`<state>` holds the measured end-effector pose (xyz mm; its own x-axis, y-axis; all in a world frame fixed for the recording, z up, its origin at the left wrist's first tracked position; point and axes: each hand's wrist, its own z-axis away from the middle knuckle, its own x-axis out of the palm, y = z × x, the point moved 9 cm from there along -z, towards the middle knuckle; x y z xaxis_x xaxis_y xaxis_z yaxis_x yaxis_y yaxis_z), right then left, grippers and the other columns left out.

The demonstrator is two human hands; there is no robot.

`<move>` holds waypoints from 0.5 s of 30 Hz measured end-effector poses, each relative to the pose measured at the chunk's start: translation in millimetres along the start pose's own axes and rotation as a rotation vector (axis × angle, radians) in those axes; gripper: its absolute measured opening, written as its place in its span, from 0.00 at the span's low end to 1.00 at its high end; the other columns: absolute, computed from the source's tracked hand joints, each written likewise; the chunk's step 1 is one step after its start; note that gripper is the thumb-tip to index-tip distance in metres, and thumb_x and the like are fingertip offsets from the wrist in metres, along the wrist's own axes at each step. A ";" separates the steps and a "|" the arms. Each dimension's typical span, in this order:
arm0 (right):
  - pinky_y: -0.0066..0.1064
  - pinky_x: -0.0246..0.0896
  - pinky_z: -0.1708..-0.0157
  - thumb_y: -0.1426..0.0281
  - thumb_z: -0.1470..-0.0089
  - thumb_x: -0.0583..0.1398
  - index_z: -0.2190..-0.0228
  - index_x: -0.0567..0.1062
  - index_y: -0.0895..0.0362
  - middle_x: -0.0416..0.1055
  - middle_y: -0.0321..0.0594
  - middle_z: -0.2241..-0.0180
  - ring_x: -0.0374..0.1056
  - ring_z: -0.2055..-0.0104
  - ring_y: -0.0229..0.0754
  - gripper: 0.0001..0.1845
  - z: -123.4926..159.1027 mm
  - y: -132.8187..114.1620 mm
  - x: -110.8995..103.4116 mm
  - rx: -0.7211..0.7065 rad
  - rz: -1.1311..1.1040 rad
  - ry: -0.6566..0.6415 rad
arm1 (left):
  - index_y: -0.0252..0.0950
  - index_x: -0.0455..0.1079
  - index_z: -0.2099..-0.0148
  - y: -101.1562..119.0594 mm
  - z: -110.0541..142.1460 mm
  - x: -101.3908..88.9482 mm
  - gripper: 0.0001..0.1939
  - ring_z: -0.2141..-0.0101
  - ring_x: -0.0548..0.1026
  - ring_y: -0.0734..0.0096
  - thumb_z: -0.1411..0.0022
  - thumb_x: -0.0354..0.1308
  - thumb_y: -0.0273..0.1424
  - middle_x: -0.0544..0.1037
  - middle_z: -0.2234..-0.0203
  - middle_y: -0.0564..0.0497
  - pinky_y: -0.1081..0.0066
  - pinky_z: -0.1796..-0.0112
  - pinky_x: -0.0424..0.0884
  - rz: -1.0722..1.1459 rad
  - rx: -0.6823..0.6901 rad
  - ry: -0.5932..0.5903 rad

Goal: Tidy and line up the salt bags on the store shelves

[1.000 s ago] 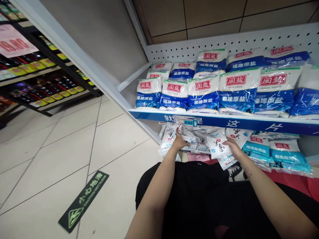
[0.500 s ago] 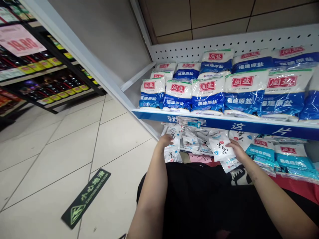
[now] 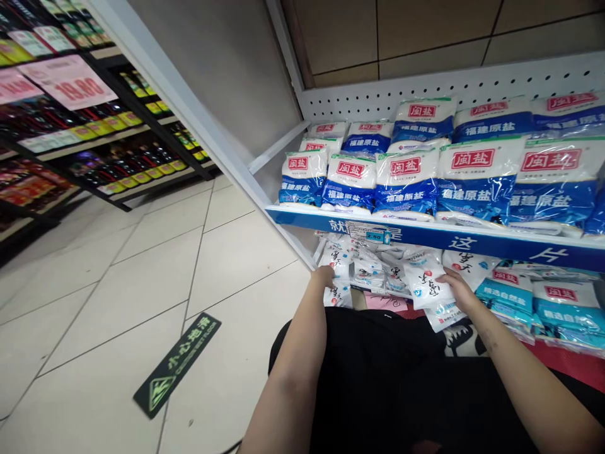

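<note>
On the lower shelf, my right hand [image 3: 457, 289] pinches the right edge of a white salt bag [image 3: 425, 282] printed with black characters. This bag tilts forward, and another white bag [image 3: 445, 314] hangs below it at the shelf front. My left hand [image 3: 323, 277] closes on the left side of a white salt bag [image 3: 337, 257] at the shelf's left end; its fingertips are partly hidden. One more white bag [image 3: 340, 295] lies just below that hand. Between my hands, several similar white bags [image 3: 368, 270] lie under the upper shelf.
Blue-and-white salt bags [image 3: 405, 183] fill the upper shelf, whose blue edge strip [image 3: 425, 234] overhangs my hands. Teal salt bags [image 3: 505, 293] lie to the right. At left are a white side panel [image 3: 222, 75], a floor warning sticker [image 3: 177, 366] and a bottle rack [image 3: 142, 167].
The view has turned slightly left, so everything sits a little further right. Both hands stay on the white salt bags, with little visible movement against the shelf.
</note>
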<state>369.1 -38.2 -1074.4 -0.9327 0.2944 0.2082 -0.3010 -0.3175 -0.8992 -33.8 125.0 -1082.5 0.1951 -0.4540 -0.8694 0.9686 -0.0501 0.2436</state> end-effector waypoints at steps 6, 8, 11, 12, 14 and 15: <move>0.34 0.63 0.68 0.66 0.66 0.67 0.64 0.77 0.56 0.77 0.40 0.67 0.72 0.65 0.52 0.21 0.4 -1.9 1.4 -0.029 0.022 -0.012 | 0.42 0.71 0.43 17.1 -8.7 -15.5 0.28 0.40 0.67 0.58 0.48 0.65 0.32 0.71 0.42 0.44 0.68 0.42 0.63 0.061 0.006 0.123; 0.34 0.63 0.68 0.66 0.66 0.67 0.64 0.77 0.56 0.77 0.40 0.67 0.72 0.64 0.52 0.21 0.0 -1.5 1.3 -0.033 0.030 -0.015 | 0.35 0.57 0.32 19.4 -16.2 -17.3 0.40 0.34 0.57 0.52 0.44 0.63 0.39 0.61 0.35 0.36 0.64 0.38 0.57 0.085 -0.093 0.204; 0.32 0.63 0.67 0.66 0.67 0.67 0.64 0.77 0.56 0.77 0.39 0.67 0.73 0.64 0.51 0.22 -0.7 -0.9 1.3 -0.026 0.017 -0.023 | 0.25 0.42 0.29 18.2 -25.4 -13.5 0.58 0.33 0.51 0.37 0.50 0.66 0.48 0.51 0.34 0.23 0.53 0.38 0.54 0.112 -0.293 0.276; 0.32 0.63 0.67 0.67 0.67 0.67 0.63 0.77 0.56 0.77 0.39 0.67 0.73 0.64 0.51 0.22 -0.8 -0.8 1.6 -0.021 0.007 -0.028 | 0.24 0.39 0.29 17.5 -27.1 -12.1 0.62 0.34 0.52 0.34 0.53 0.68 0.48 0.50 0.34 0.20 0.50 0.38 0.54 0.121 -0.350 0.289; 0.31 0.63 0.66 0.68 0.67 0.68 0.62 0.77 0.56 0.78 0.38 0.66 0.73 0.63 0.50 0.23 -0.6 -1.0 1.9 -0.011 -0.015 -0.031 | 0.22 0.38 0.29 16.3 -28.7 -10.6 0.65 0.36 0.57 0.31 0.56 0.71 0.46 0.51 0.36 0.18 0.48 0.40 0.57 0.136 -0.422 0.298; 0.30 0.63 0.67 0.68 0.67 0.68 0.62 0.77 0.56 0.78 0.38 0.66 0.73 0.62 0.50 0.24 -0.4 -1.3 2.1 -0.007 -0.023 -0.030 | 0.22 0.39 0.29 15.8 -28.4 -10.8 0.66 0.37 0.58 0.31 0.58 0.72 0.44 0.52 0.36 0.17 0.49 0.41 0.59 0.140 -0.438 0.299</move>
<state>367.6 -36.8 -1072.9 -0.9313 0.2739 0.2402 -0.3210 -0.3050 -0.8966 -16.2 154.5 -1081.4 0.3000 -0.1537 -0.9415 0.8913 0.3970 0.2192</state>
